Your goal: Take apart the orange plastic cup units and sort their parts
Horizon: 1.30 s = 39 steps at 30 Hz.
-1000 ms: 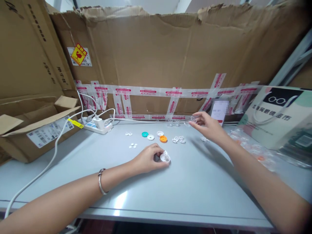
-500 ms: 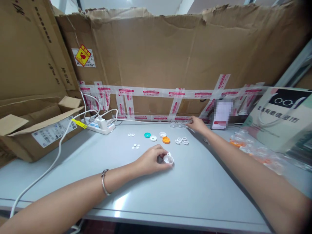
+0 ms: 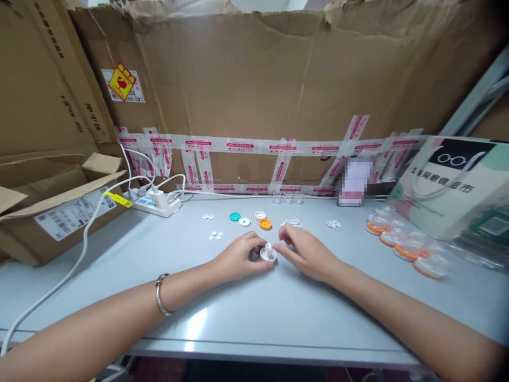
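My left hand (image 3: 240, 257) is closed on a small white round cup-like part (image 3: 268, 255) with a little knob standing up at its centre, just above the table. From the right, my right hand (image 3: 312, 254) comes close to it, thumb near the knob and index finger bent. Thumb and finger look apart, and I make out nothing between them. Beyond the hands lie an orange disc (image 3: 265, 224), a teal disc (image 3: 235, 217) and two white discs (image 3: 244, 222). White pierced pieces (image 3: 294, 223) lie partly hidden behind my right fingers.
Small white caps (image 3: 215, 235) lie at left; clear round pieces (image 3: 287, 198) stand at the back. More white pieces (image 3: 333, 225), a phone (image 3: 355, 183), clear-and-orange domed units (image 3: 409, 246) and a paper bag (image 3: 445, 185) are right. A power strip (image 3: 169, 210) and open carton (image 3: 75, 212) stand left.
My right hand has come back from the clear pieces at the rear to beside the white part. My left hand keeps its grip. The view has shifted slightly.
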Tool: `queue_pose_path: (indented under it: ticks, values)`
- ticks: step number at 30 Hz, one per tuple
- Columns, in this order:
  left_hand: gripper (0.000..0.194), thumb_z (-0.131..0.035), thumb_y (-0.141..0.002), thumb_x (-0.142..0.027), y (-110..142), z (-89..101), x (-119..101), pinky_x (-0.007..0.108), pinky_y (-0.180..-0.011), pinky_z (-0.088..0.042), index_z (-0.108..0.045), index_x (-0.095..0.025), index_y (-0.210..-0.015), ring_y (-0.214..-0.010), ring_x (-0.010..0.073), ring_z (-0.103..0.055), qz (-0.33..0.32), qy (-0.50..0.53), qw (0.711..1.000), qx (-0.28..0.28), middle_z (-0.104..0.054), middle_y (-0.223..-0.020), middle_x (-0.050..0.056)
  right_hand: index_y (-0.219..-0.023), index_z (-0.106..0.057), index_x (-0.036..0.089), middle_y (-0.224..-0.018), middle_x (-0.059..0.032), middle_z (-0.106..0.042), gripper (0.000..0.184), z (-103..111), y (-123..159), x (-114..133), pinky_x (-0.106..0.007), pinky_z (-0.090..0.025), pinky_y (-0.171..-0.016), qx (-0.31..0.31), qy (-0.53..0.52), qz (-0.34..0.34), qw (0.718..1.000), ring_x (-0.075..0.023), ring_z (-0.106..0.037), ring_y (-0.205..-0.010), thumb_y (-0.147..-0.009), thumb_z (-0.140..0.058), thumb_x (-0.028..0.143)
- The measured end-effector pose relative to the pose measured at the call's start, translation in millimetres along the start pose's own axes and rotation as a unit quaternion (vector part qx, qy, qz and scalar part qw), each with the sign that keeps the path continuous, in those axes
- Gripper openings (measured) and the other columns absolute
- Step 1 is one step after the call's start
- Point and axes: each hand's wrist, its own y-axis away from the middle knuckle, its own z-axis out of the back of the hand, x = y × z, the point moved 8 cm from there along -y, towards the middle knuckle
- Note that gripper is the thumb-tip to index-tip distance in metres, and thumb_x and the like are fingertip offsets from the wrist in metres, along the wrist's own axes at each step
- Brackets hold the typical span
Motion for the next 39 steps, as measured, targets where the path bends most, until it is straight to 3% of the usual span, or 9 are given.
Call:
queue_pose_path:
  ticks: [3,6,9,11,14,21,26,34,39]
  values:
    - [0.018,-0.061,-0.072,-0.031,-0.8,0.6,0.9,0.022,-0.063,-0.039,-0.059,-0.016,-0.080,-0.068,0.0113,-0.048,0.001,-0.013,1.000,-0.010,-0.050,-0.076,0.000,-0.072,-0.043,0.019,-0.067,-0.0003,-0.055,0.030,-16.0,2.5,15.9,-0.027,-0.033,-0.060,0.046,0.080,0.024,0.995,-0.0143,-0.047,-0.060,-0.081,-0.046,0.048]
    - [0.016,-0.061,-0.072,-0.030,-1.2,0.1,1.3,0.021,-0.062,-0.038,-0.057,-0.015,-0.075,-0.066,0.0105,-0.047,0.000,-0.016,1.000,-0.015,-0.049,-0.073,-0.001,-0.069,-0.043,0.019,-0.064,0.0004,-0.055,0.026,-25.6,-1.4,21.3,-0.027,-0.031,-0.060,0.062,0.114,0.058,0.990,-0.0132,-0.047,-0.058,-0.086,-0.039,0.038]
    - [0.017,-0.061,-0.072,-0.031,-2.0,-1.3,2.5,0.021,-0.060,-0.037,-0.058,-0.015,-0.073,-0.064,0.0100,-0.047,0.003,-0.007,1.000,-0.015,-0.049,-0.072,-0.001,-0.069,-0.044,0.019,-0.064,-0.0005,-0.056,0.024,-23.7,-4.5,23.7,-0.027,-0.030,-0.061,0.030,0.131,0.077,0.988,-0.0135,-0.048,-0.058,-0.088,-0.036,0.031]
    - [0.020,-0.063,-0.071,-0.034,-2.9,-1.8,3.7,0.021,-0.060,-0.037,-0.059,-0.015,-0.076,-0.063,0.0100,-0.046,0.012,-0.001,1.000,-0.015,-0.050,-0.072,-0.001,-0.068,-0.043,0.019,-0.061,-0.0012,-0.055,0.024,-12.9,-6.7,24.2,-0.028,-0.029,-0.060,-0.024,0.132,0.065,0.989,-0.0144,-0.047,-0.057,-0.088,-0.035,0.031]
    - [0.026,-0.064,-0.069,-0.038,-3.9,-3.0,4.2,0.022,-0.060,-0.037,-0.062,-0.015,-0.083,-0.064,0.0109,-0.047,0.023,0.004,1.000,-0.007,-0.053,-0.074,0.000,-0.067,-0.038,0.020,-0.059,0.0004,-0.051,0.026,3.8,-9.3,24.0,-0.027,-0.029,-0.057,-0.079,0.075,0.033,0.993,-0.0137,-0.044,-0.055,-0.089,-0.034,0.034]
    - [0.028,-0.060,-0.075,-0.036,-2.1,1.1,5.2,0.025,-0.066,-0.039,-0.063,-0.018,-0.096,-0.072,0.0137,-0.050,0.044,-0.013,0.999,-0.029,-0.056,-0.082,0.003,-0.067,-0.032,0.021,-0.058,0.0052,-0.044,0.032,14.0,-13.4,21.9,-0.022,-0.028,-0.049,-0.050,-0.158,-0.045,0.985,-0.0093,-0.040,-0.051,-0.089,-0.034,0.044]
    - [0.028,-0.058,-0.078,-0.035,-3.6,2.0,9.0,0.026,-0.066,-0.039,-0.061,-0.018,-0.100,-0.074,0.0144,-0.050,0.043,-0.014,0.998,-0.041,-0.057,-0.088,0.004,-0.065,-0.031,0.020,-0.058,0.0049,-0.043,0.035,16.9,-20.3,26.7,-0.022,-0.026,-0.048,-0.040,-0.183,-0.043,0.981,-0.0086,-0.038,-0.051,-0.087,-0.036,0.046]
    - [0.022,-0.055,-0.081,-0.024,-4.7,7.3,14.5,0.027,-0.071,-0.043,-0.056,-0.017,-0.102,-0.080,0.0154,-0.053,0.040,0.027,0.996,-0.077,-0.059,-0.091,0.005,-0.065,-0.033,0.020,-0.058,0.0057,-0.040,0.033,4.0,-23.2,22.0,-0.022,-0.028,-0.051,-0.009,-0.211,-0.061,0.975,-0.0088,-0.037,-0.054,-0.088,-0.034,0.044]
    - [0.028,-0.052,-0.083,-0.029,-1.4,26.1,3.2,0.028,-0.073,-0.044,-0.052,-0.021,-0.110,-0.088,0.0163,-0.052,0.021,-0.011,0.990,-0.137,-0.055,-0.098,0.006,-0.071,-0.044,0.019,-0.062,0.0043,-0.045,0.030,-0.5,-15.8,12.1,-0.022,-0.033,-0.054,-0.007,-0.270,-0.083,0.959,-0.0099,-0.041,-0.058,-0.086,-0.039,0.045]
